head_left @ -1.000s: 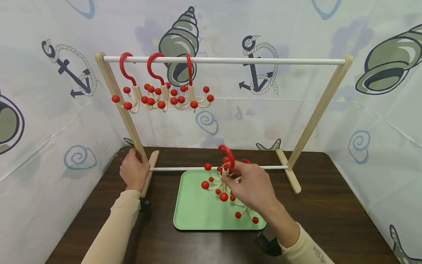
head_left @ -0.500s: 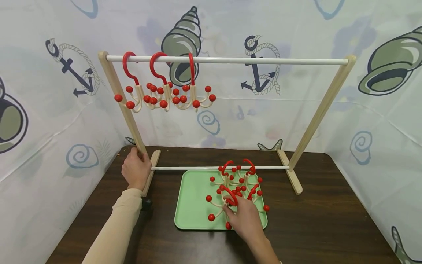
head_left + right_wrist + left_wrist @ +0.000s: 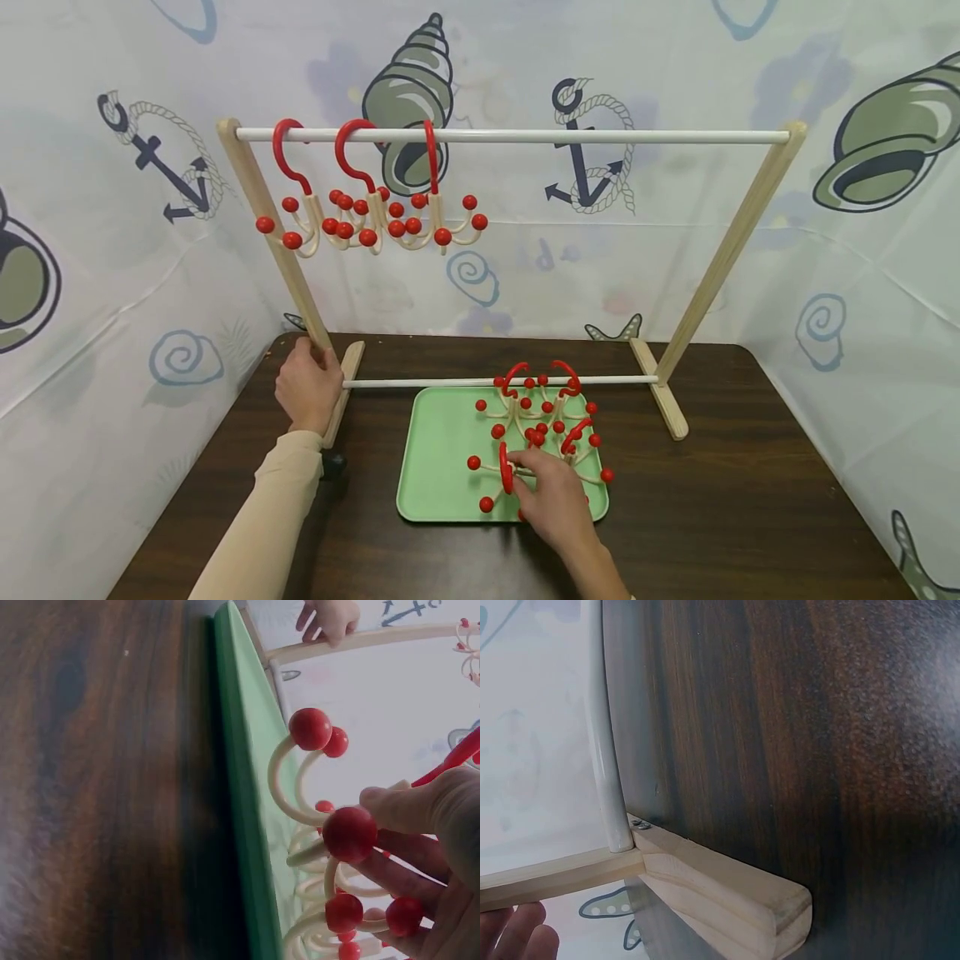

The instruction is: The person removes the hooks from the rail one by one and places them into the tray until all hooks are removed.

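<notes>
My right hand [image 3: 551,498] pinches the stem of a small octopus-shaped hanger [image 3: 350,834], low over the front of the green tray [image 3: 435,467]. This hanger has a red hook, a pale stem and curved arms tipped with red balls. In the right wrist view, thumb and fingers meet at its stem below the hook. Whether its arms touch the tray I cannot tell. Behind and beside it, several like hangers [image 3: 558,408] stand in the tray. My left hand [image 3: 309,387] grips the lower left wooden post [image 3: 562,876] of the rack; the left wrist view shows only fingertips.
Three hangers [image 3: 372,217] hang near the left end of the rack's white top rod [image 3: 600,137]. A lower rod [image 3: 420,383] runs behind the tray's back edge. The rack's right foot [image 3: 660,400] stands on the dark table [image 3: 750,500].
My right hand has come down and toward me with the hanger, from above the tray's back to its front. The hook has since turned in the fingers. My left hand stays on the post.
</notes>
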Motion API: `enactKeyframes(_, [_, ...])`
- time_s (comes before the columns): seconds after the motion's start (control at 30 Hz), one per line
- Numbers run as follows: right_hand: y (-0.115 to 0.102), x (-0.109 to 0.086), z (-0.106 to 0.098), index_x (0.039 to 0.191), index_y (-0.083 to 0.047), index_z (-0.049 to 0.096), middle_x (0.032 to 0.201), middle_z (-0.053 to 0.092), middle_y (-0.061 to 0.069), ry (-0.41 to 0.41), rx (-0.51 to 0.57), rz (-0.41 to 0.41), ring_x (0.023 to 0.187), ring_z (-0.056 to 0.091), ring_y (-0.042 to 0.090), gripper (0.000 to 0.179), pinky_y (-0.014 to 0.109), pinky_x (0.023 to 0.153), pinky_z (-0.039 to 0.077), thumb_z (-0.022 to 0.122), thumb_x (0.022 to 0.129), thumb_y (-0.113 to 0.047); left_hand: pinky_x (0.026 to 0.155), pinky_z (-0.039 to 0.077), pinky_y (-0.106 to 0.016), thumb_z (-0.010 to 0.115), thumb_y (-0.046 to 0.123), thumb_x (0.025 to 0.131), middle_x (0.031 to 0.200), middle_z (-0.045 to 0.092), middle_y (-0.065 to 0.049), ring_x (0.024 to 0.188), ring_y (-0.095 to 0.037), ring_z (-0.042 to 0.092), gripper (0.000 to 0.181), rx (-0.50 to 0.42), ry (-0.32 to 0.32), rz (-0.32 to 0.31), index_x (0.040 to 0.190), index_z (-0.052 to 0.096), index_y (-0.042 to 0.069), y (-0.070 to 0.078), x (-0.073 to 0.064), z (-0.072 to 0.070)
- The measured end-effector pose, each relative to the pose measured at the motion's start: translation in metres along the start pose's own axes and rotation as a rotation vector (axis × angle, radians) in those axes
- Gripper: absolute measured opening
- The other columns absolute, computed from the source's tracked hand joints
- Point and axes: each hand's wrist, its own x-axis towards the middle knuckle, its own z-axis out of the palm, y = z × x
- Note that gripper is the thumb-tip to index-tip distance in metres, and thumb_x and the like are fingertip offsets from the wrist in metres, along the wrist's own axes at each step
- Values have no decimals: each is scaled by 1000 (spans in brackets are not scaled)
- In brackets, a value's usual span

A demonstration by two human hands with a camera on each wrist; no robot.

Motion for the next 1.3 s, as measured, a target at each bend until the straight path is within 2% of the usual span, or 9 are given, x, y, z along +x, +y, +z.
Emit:
enactKeyframes(0.3, [7,-6,7,102,-15,75,96,72,-5,1,12,-52,85,67,12,35,35,76,53,78,72,2,60,43,-58,63,20,90,80,64,-16,69,-42,62,19,1,13,7,96,61,2,-2,1,1])
enactKeyframes(0.47, [12,-5,7,100,-14,75,96,73,-6,-11,27,-93,92,68,11,31,41,88,49,77,73,0,60,42,-59,63,19,90,81,65,-17,70,-42,62,19,-3,9,2,96,61,2,-2,1,0])
enactKeyframes(0.57, [15,-1,5,97,-15,74,91,72,-8,-56,32,-95,86,67,9,24,45,90,46,79,76,-4,60,42,-59,63,19,90,81,65,-16,71,-42,62,19,-9,12,4,96,61,2,-1,0,-1])
enactKeyframes(0.73, [15,4,1,103,-16,73,85,70,-8,-132,23,-28,81,63,12,24,47,83,44,79,80,-13,61,43,-59,63,20,90,83,66,-16,72,-42,62,19,-9,14,4,98,62,2,-1,0,-1])
enactKeyframes(0.93, [14,6,-1,108,-18,73,77,65,-11,-177,28,40,85,62,21,24,48,82,42,76,84,-17,61,43,-59,62,20,91,83,66,-17,72,-43,62,20,-12,13,3,98,62,2,0,0,0])
enactKeyframes(1.03, [14,6,-1,112,-18,72,84,69,-7,-183,20,51,91,63,25,26,51,86,41,75,86,-19,61,42,-59,63,19,90,82,66,-17,72,-43,62,20,-10,15,3,97,62,1,0,0,1])
enactKeyframes(1.13, [14,5,-1,114,-16,71,101,72,-2,-189,20,58,96,64,26,28,53,90,42,74,87,-19,60,42,-59,63,19,90,82,66,-17,72,-42,62,19,-9,14,-1,97,62,1,0,-1,2])
enactKeyframes(1.3, [9,2,-10,119,-11,69,108,71,2,-206,19,99,102,65,28,33,54,98,41,73,87,-16,60,43,-58,63,20,90,82,66,-16,72,-41,62,19,-11,8,0,97,62,2,1,0,3])
